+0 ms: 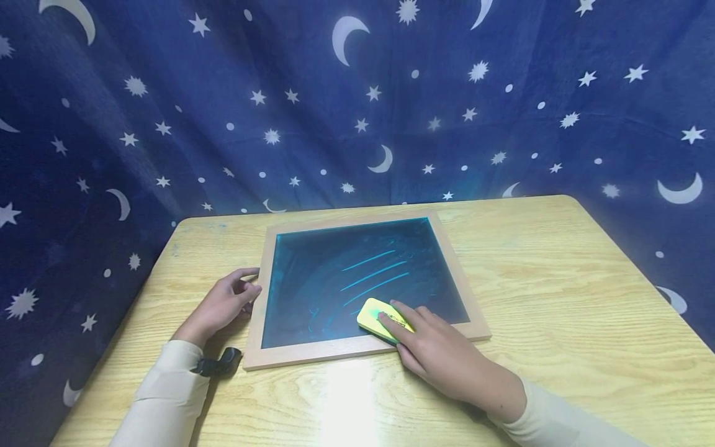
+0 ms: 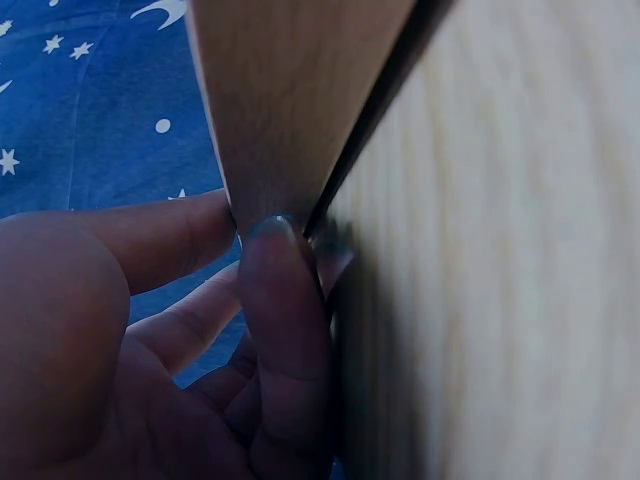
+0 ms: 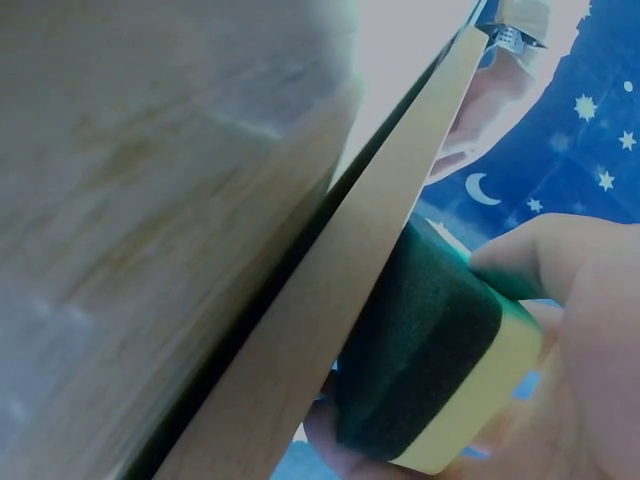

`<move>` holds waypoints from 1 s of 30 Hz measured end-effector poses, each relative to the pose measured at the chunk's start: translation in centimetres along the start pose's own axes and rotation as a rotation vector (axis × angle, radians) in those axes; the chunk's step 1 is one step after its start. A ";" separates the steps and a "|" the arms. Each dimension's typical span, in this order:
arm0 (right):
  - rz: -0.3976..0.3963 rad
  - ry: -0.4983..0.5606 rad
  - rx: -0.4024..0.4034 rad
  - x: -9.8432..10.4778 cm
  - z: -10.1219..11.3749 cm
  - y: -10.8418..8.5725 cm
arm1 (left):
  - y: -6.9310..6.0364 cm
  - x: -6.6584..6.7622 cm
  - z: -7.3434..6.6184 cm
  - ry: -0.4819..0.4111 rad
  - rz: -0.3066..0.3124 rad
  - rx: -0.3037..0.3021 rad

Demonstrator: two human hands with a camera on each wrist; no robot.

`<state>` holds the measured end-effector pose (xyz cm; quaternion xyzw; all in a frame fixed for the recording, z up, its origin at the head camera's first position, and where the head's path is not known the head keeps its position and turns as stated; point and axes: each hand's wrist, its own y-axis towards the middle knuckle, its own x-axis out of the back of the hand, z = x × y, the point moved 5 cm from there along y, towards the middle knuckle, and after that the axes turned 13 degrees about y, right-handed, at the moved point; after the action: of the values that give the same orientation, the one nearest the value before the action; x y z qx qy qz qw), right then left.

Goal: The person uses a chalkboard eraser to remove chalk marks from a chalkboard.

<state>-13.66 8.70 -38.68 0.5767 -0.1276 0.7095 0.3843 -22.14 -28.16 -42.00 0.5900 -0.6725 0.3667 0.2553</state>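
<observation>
A dark chalkboard (image 1: 313, 279) in a pale wooden frame lies on the table. Several blue slanted strokes run across its middle, with fainter smudges around them. My right hand (image 1: 441, 347) grips a yellow block eraser (image 1: 370, 312) at the board's lower edge, part of it over the frame. In the right wrist view the eraser's dark felt side (image 3: 415, 335) faces the frame, thumb and fingers on either side. On the opposite side, my left hand (image 1: 226, 304) holds the frame's left edge; the left wrist view has its fingertips (image 2: 275, 250) against the frame (image 2: 285, 110), one partly hidden near the table.
Light wood-grain table (image 1: 558, 298) surrounds the board, with rounded far corners. A dark blue curtain (image 1: 313, 105) with moons and stars hangs behind and along the left. A black wrist-worn device (image 1: 220, 365) sits on the left sleeve, close to the board's lower left corner.
</observation>
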 end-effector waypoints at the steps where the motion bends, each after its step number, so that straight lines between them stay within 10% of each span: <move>1: 0.000 0.003 -0.001 0.0 0.0 0.0 | 0.0 0.0 0.0 0.001 -0.001 0.000; 30: -0.057 -0.094 -0.169 1.7 -3.3 0.2 | 0.1 0.0 0.1 0.012 0.007 -0.009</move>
<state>-16.29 11.29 -38.08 0.5781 -0.1886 0.6572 0.4453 -22.21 -28.27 -42.08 0.5845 -0.6746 0.3681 0.2605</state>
